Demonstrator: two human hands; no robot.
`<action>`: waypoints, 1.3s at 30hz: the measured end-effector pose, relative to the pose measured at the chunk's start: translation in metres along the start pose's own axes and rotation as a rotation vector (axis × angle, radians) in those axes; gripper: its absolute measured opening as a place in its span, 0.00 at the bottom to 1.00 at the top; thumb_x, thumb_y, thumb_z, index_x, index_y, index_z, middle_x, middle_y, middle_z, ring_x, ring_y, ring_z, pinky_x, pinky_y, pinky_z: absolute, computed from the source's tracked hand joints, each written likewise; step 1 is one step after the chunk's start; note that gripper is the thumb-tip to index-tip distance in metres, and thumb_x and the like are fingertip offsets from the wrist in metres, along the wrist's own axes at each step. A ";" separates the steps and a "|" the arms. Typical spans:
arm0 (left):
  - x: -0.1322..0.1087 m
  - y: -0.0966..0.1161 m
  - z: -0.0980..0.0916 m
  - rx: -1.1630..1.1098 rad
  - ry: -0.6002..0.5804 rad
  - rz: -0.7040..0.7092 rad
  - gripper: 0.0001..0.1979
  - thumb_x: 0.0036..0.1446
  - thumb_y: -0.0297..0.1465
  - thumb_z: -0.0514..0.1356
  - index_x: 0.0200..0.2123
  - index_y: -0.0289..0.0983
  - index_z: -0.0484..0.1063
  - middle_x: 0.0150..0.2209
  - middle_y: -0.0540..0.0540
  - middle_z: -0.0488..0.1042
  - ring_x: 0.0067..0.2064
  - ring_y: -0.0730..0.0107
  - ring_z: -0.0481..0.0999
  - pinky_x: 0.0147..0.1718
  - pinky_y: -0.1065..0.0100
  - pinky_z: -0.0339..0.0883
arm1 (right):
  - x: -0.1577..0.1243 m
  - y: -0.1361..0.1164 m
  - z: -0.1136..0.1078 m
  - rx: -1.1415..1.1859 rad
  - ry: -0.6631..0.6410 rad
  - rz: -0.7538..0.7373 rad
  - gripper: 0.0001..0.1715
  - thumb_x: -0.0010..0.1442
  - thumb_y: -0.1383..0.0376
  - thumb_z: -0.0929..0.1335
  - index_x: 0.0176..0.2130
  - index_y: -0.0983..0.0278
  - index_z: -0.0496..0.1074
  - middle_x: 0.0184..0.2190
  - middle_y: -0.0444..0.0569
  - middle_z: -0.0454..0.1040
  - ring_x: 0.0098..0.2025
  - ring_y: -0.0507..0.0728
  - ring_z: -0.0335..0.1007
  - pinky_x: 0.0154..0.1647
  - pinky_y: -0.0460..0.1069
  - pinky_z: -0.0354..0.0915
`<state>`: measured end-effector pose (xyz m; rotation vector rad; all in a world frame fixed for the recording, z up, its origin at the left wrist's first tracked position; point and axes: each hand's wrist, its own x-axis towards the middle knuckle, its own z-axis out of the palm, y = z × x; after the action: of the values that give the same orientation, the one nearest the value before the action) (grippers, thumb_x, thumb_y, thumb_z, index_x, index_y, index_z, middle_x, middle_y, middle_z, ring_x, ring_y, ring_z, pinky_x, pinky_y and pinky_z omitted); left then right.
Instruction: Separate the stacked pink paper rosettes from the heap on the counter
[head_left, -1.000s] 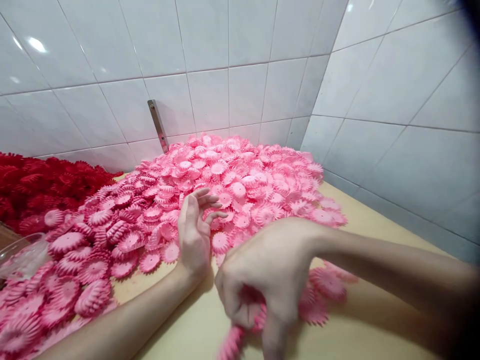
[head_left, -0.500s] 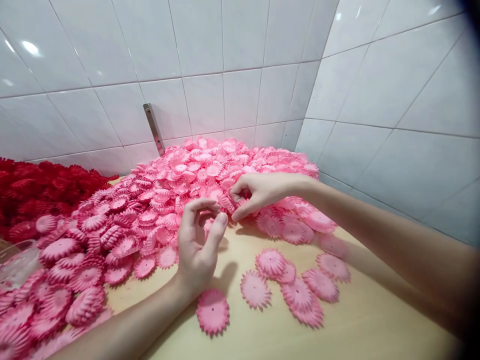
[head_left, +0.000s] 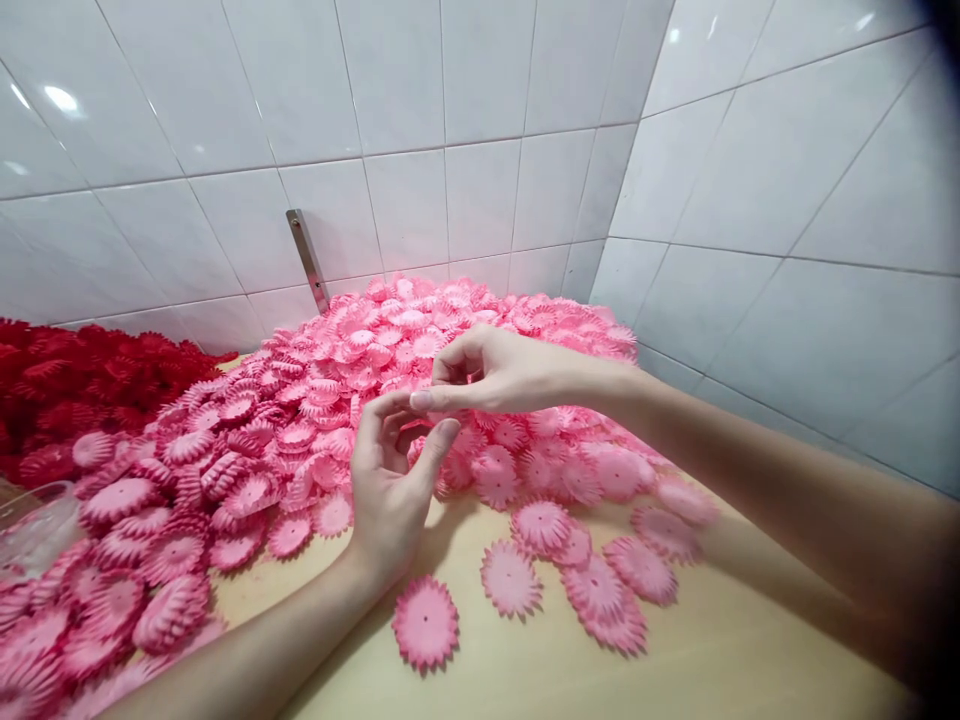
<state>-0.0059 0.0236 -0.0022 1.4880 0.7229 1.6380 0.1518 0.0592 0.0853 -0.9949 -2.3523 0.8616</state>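
Curved into a loose C, my left hand [head_left: 390, 490] has its thumb apart from the fingers, and nothing plainly shows held between them. My right hand [head_left: 487, 372] reaches in from the right with thumb and forefinger pinched together at the left fingertips. Whatever is in that pinch is too small or hidden to make out. Behind both hands rises a large heap of pink scalloped fabric discs [head_left: 300, 430], each with a tiny centre hole. A single pink disc [head_left: 425, 622] lies flat below my left hand.
Several loose pink discs [head_left: 596, 588] lie on the pale yellow tabletop [head_left: 517, 670]. Red discs [head_left: 90, 385] are piled at the far left, by a clear plastic container [head_left: 37, 525]. White tiled walls [head_left: 405, 80] close off the back and right; a metal strip [head_left: 306, 258] leans there.
My right hand has moved left and slightly up, from the edge of the pink heap to my left fingertips. Discs it covered now show. My left hand has barely moved.
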 end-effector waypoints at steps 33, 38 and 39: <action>0.007 -0.006 -0.006 -0.012 0.160 -0.271 0.12 0.47 0.32 0.69 0.36 0.35 0.77 0.35 0.46 0.79 0.36 0.69 0.77 0.41 0.66 0.71 | 0.000 0.002 -0.001 -0.071 -0.004 -0.122 0.09 0.57 0.66 0.69 0.39 0.68 0.75 0.37 0.50 0.77 0.38 0.52 0.74 0.39 0.48 0.70; 0.006 -0.007 -0.006 0.050 0.110 -0.213 0.08 0.50 0.33 0.67 0.34 0.36 0.78 0.34 0.46 0.79 0.36 0.68 0.77 0.40 0.67 0.70 | 0.000 0.002 -0.001 -0.006 -0.019 -0.129 0.11 0.53 0.67 0.72 0.38 0.69 0.74 0.35 0.50 0.77 0.36 0.53 0.74 0.37 0.48 0.71; 0.006 -0.007 -0.006 0.059 0.103 -0.203 0.08 0.51 0.33 0.67 0.34 0.36 0.78 0.34 0.46 0.79 0.36 0.68 0.77 0.40 0.67 0.69 | 0.000 0.003 -0.001 -0.004 -0.012 -0.130 0.11 0.53 0.68 0.72 0.38 0.69 0.74 0.35 0.49 0.77 0.35 0.52 0.73 0.37 0.48 0.71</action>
<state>-0.0105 0.0327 -0.0061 1.3304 0.9548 1.5581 0.1532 0.0612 0.0838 -0.8300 -2.4001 0.8154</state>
